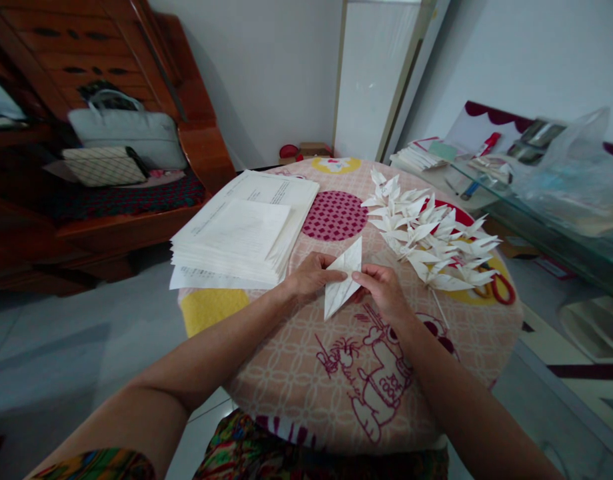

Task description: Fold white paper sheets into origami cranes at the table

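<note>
Head view: left fingers [335, 275] and right fingers [364, 279] pinch folded paper [342, 292], some tips seemingly hidden behind it.

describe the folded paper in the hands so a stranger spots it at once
On the cloth-covered round table, a paper stack lies left and winged white paper shapes lie right. Between them, the left hand and right hand hold one folded paper. Unlike the flat stack and winged shapes, it is a single slanted diamond.

Round worktop [281, 373], patterned cloth [479, 353] over it. Paper stack [236, 230] sits left, folded paper cranes [421, 232] right; red-handled scissors [511, 291] at their edge.
</note>
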The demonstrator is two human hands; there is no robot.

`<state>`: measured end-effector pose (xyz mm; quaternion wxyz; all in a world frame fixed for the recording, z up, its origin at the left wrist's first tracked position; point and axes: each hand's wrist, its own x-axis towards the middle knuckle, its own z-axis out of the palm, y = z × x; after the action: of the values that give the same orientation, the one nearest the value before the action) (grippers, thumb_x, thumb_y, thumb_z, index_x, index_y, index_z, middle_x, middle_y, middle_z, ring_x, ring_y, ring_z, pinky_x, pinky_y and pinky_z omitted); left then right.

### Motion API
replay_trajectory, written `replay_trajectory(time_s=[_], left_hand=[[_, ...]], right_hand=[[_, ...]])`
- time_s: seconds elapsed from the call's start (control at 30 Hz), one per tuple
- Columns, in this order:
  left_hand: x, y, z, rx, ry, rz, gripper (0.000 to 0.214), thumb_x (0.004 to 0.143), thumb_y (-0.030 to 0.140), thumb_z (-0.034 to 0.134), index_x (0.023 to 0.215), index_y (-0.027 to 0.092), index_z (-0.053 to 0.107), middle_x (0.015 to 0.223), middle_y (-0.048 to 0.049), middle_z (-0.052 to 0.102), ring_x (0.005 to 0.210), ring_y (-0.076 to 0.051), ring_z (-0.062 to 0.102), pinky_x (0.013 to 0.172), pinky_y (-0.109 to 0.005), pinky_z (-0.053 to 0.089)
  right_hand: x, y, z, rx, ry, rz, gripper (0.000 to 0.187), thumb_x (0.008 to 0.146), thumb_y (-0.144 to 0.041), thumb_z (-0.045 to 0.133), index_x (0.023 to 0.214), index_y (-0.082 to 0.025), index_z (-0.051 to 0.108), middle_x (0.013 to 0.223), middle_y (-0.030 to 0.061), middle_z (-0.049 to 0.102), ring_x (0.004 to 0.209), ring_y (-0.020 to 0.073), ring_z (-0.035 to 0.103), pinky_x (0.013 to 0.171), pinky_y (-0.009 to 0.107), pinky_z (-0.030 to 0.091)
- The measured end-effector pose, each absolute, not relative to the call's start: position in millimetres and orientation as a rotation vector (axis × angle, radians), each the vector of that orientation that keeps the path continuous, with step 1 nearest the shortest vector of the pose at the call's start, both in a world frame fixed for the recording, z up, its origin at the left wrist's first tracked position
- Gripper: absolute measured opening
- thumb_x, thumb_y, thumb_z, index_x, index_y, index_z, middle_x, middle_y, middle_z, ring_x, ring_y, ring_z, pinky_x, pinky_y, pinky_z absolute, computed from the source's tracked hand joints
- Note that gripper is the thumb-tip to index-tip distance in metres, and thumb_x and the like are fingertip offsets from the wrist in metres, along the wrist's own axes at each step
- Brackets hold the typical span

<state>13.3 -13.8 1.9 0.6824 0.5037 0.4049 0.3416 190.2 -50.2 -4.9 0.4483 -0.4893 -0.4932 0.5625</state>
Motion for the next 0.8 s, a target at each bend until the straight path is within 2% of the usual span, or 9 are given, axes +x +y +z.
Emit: replay_trajectory(time_s=[0.2,0.4,0.6,0.8], left_hand=[[13,-14,1,1.135,0.861,0.702,0.027,0.058,0.028,0.081,0.073,0.007,0.073,0.063,-0.0052,0.067,0.053,-0.012,0.057,0.052,-0.024,0.039],[15,-14,1,1.183,0.899,0.778,0.028,0.06,0.032,0.08,0.067,0.006,0.071,0.059,-0.004,0.063,0.05,-0.011,0.053,0.049,-0.023,0.034],[18,-16,1,1.175,0.914,0.76,0.026,0.06,0.031,0.079,0.066,0.008,0.069,0.058,-0.0024,0.061,0.048,-0.01,0.052,0.048,-0.023,0.034],[20,-17,6,1.138,0.919,0.86,0.024,0.057,0.029,0.078,0.059,0.009,0.064,0.052,0.001,0.056,0.043,-0.007,0.045,0.044,-0.022,0.029]], right_hand=[[190,-51,-2,-1.215,-1.155,1.375,0.025,0.067,-0.041,0.073,0.055,-0.021,0.062,0.047,-0.0009,0.061,0.039,0.0135,0.053,0.04,0.025,0.042],[187,-52,-2,-1.202,-1.158,1.462,0.023,0.067,-0.042,0.074,0.063,-0.02,0.067,0.056,0.0018,0.068,0.044,0.0156,0.058,0.044,0.027,0.048],[183,-53,-4,-1.224,-1.115,1.42,0.018,0.064,-0.036,0.074,0.063,-0.019,0.068,0.051,0.0009,0.066,0.037,0.0135,0.052,0.037,0.025,0.042],[175,-55,-8,-1.2,-1.013,1.509,0.021,0.063,-0.036,0.074,0.07,-0.017,0.072,0.061,0.0044,0.072,0.042,0.0168,0.061,0.041,0.028,0.051]])
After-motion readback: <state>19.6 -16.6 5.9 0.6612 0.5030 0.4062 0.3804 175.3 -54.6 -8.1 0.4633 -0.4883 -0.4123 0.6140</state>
